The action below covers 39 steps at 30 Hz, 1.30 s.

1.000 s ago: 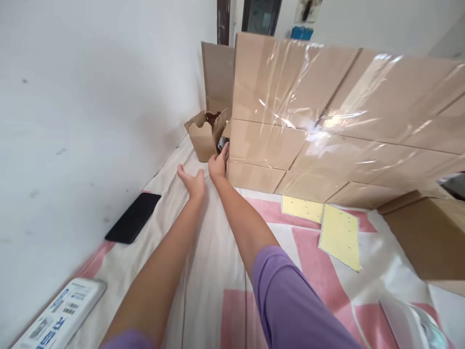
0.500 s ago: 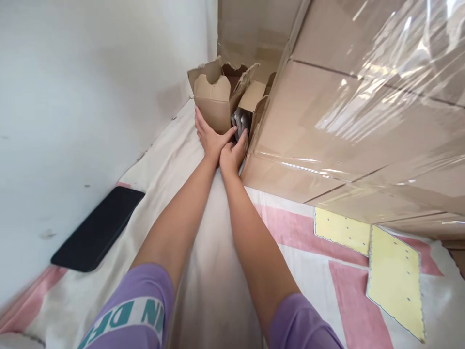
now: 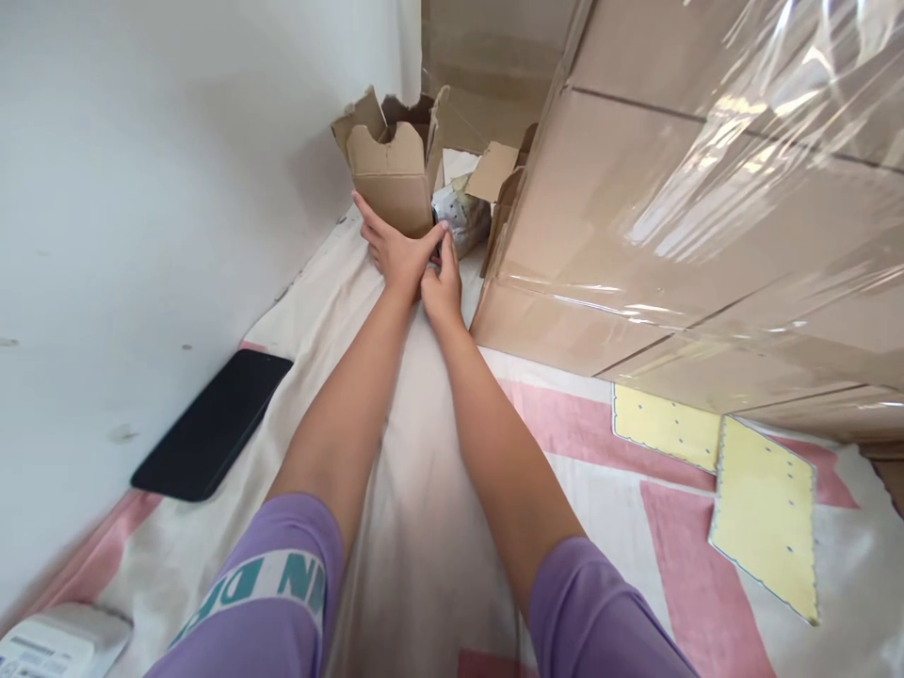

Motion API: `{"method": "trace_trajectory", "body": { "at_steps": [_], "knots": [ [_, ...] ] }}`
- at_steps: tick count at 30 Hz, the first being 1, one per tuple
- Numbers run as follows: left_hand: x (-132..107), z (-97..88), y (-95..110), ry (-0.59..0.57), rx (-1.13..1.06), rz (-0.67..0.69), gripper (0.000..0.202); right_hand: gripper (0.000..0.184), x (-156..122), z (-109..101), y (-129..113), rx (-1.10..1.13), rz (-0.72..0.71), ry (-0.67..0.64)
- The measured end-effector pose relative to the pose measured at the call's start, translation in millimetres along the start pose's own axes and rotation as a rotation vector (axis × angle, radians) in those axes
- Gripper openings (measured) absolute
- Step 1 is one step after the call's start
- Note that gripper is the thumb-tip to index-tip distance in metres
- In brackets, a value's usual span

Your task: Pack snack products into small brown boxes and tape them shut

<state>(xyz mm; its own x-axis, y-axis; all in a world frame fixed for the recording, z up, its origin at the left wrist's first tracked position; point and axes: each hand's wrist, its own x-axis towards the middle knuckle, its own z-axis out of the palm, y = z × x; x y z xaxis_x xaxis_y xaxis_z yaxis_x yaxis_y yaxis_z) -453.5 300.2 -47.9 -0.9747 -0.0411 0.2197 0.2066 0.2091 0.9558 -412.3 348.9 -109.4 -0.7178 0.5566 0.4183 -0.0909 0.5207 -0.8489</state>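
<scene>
A small open-topped cardboard box (image 3: 390,200) with torn, raised flaps stands by the wall. My left hand (image 3: 396,252) grips its near lower side, fingers spread along the left face and thumb reaching to the right corner. Against the box's lower right corner, my right hand (image 3: 443,287) is closed, its thumb up beside the left thumb; most of its fingers are hidden behind the wrist and box. A crumpled silvery-white plastic bag (image 3: 466,215) lies just beyond my right hand, next to a raised cardboard flap (image 3: 492,171).
Large cardboard boxes under shiny clear wrap (image 3: 600,226) line the right side. A white wall (image 3: 176,169) rises at left, with a black phone (image 3: 212,424) at its foot. Yellow scalloped cards (image 3: 766,513) lie on the pink and white cloth (image 3: 586,499). A white labelled package (image 3: 63,645) sits lower left.
The open box has shifted left, with both hands on it, away from the wrapped boxes. The silvery-white bag now shows in the widened gap. The white package has come into view at lower left.
</scene>
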Motion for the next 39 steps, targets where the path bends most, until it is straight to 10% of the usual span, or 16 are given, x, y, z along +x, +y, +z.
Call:
{"method": "trace_trajectory", "body": {
  "at_steps": [11, 21, 34, 39],
  "knots": [
    [-5, -6.4, 0, -0.003, 0.033, 0.018, 0.127, 0.085, 3, 3, 11, -0.078, 0.026, 0.107],
    [26, -7.8, -36, -0.233, -0.029, 0.362, 0.13, 0.096, 2, -8, -1, 0.055, 0.139, 0.184],
    [42, -19.0, -52, -0.175, -0.208, 0.367, 0.127, 0.063, -4, -10, -22, -0.059, 0.16, 0.193],
    [46, -9.7, -54, -0.085, -0.324, 0.17, 0.083, 0.063, -3, -9, -21, 0.105, 0.096, 0.17]
  ]
}}
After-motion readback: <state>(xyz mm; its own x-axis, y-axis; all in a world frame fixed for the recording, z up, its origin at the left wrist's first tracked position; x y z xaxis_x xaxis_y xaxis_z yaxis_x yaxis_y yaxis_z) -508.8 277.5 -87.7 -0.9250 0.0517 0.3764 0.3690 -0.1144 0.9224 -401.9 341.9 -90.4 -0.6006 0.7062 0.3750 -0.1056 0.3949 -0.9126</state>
